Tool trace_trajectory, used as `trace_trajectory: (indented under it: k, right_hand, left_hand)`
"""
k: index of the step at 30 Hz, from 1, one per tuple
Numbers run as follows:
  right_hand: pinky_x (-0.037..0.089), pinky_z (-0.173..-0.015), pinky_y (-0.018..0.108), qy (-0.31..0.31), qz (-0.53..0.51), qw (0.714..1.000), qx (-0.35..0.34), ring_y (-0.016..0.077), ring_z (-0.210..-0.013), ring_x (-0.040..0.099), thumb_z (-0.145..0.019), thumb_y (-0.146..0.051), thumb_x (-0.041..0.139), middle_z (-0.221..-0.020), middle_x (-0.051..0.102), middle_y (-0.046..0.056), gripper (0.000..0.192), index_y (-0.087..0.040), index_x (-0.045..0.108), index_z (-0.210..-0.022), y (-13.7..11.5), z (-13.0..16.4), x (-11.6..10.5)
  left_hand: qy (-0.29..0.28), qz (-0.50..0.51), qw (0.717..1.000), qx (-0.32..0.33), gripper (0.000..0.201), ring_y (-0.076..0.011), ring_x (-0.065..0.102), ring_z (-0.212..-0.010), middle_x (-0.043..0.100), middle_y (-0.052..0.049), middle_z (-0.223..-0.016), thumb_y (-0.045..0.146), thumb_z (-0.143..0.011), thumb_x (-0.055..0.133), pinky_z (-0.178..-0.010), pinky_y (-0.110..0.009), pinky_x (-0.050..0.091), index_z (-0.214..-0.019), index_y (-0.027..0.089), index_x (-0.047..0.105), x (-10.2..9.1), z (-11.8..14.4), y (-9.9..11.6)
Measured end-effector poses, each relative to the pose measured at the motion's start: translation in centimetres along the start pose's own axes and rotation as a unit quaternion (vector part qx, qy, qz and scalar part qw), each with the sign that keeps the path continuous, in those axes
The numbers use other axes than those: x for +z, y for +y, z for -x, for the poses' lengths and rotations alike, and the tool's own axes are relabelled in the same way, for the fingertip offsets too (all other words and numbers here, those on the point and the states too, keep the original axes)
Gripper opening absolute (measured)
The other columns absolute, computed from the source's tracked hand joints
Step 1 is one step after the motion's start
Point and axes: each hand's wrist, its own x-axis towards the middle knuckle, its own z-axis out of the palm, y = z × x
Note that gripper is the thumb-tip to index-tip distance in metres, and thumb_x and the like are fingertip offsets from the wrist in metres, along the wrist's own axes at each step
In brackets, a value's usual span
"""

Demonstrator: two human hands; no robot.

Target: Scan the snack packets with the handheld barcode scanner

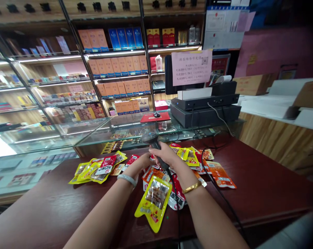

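My right hand point(164, 153) is closed around the handle of a black barcode scanner point(150, 138), whose head points away from me over the counter. Close beside it, my left hand point(145, 160) has its fingers curled down among the snack packets; what they pinch is mostly hidden. A yellow snack packet point(153, 202) with a clear window lies nearest to me, partly over a red and white packet point(176, 193). Several yellow packets point(90, 171) lie in a pile on the left, with a red one point(107, 164) on top. More yellow packets point(189, 155) and an orange packet point(221, 175) lie right of my hands.
The packets lie on a dark red wooden counter point(55, 207). The scanner's black cable point(177, 218) runs down between my forearms. Behind stand a glass display case point(102, 129), a red mouse pad point(146, 117) with a mouse, and a cash register point(205, 114). Boxed goods fill the shelves point(120, 65).
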Motion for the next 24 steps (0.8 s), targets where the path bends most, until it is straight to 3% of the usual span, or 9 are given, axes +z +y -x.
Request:
trace_trajectory:
  k: [4,9,13,16,18,20,24]
  right_hand:
    - [0.046,-0.039,0.022,-0.001,0.013,1.000,-0.008,0.0132,-0.037,0.053,-0.094,-0.027,0.068,-0.050,0.057,-0.010,0.020,-0.021,0.056,-0.107,0.3,-0.2,-0.1]
    - [0.046,-0.039,0.021,0.007,0.023,1.000,-0.003,0.0124,-0.038,0.053,-0.093,-0.031,0.072,-0.049,0.054,-0.011,0.022,-0.021,0.056,-0.106,0.6,-0.3,0.2]
    - [0.046,-0.041,0.021,0.001,0.042,0.999,0.008,0.0123,-0.037,0.053,-0.092,-0.036,0.074,-0.047,0.055,-0.010,0.027,-0.022,0.057,-0.107,0.9,-0.3,0.6]
    - [0.045,-0.041,0.022,-0.012,0.050,0.998,0.022,0.0131,-0.036,0.053,-0.091,-0.039,0.074,-0.047,0.056,-0.010,0.029,-0.022,0.057,-0.109,1.2,-0.3,0.9]
    - [0.045,-0.040,0.022,-0.013,0.046,0.999,0.017,0.0130,-0.037,0.052,-0.089,-0.041,0.076,-0.048,0.055,-0.010,0.032,-0.022,0.057,-0.108,1.4,-0.2,1.2]
    - [0.044,-0.040,0.022,-0.013,0.040,0.999,0.005,0.0129,-0.038,0.051,-0.088,-0.042,0.076,-0.049,0.055,-0.010,0.034,-0.022,0.057,-0.107,1.5,-0.1,1.5]
    - [0.044,-0.041,0.023,-0.033,0.049,0.998,0.011,0.0132,-0.038,0.051,-0.087,-0.040,0.076,-0.048,0.054,-0.010,0.033,-0.023,0.056,-0.106,1.8,0.2,2.3]
  left_hand:
    - [-0.024,0.116,0.990,-0.074,0.029,-0.0150,0.055,-0.053,0.063,0.002,-0.058,0.034,-0.064,0.089,-0.050,-0.025,0.042,-0.080,0.019,0.071,-1.9,2.8,-0.6]
    - [0.019,0.225,0.968,-0.109,0.050,-0.0121,0.051,-0.049,0.062,0.005,-0.057,0.045,-0.054,0.097,-0.046,-0.022,0.035,-0.085,0.020,0.067,-3.9,6.4,-1.4]
    - [0.030,0.256,0.960,-0.109,0.056,-0.0102,0.048,-0.042,0.059,0.008,-0.054,0.052,-0.057,0.095,-0.042,-0.021,0.029,-0.093,0.021,0.065,-3.7,8.3,-1.9]
    - [0.021,0.319,0.942,-0.098,0.059,-0.0119,0.055,-0.045,0.063,0.006,-0.059,0.054,-0.062,0.093,-0.041,-0.019,0.029,-0.101,0.022,0.062,-2.7,8.9,-2.4]
    - [0.052,0.365,0.926,-0.085,0.061,-0.0124,0.059,-0.048,0.066,0.004,-0.064,0.055,-0.064,0.092,-0.041,-0.019,0.031,-0.103,0.022,0.059,-2.2,9.0,-2.9]
    - [0.121,0.391,0.908,-0.086,0.061,-0.0118,0.059,-0.046,0.067,0.003,-0.064,0.056,-0.065,0.091,-0.040,-0.019,0.033,-0.102,0.021,0.057,-2.2,8.8,-3.8]
    - [0.222,0.410,0.879,-0.098,0.058,-0.0116,0.060,-0.046,0.066,0.003,-0.063,0.051,-0.066,0.091,-0.042,-0.019,0.040,-0.098,0.020,0.055,-3.1,8.9,-5.3]
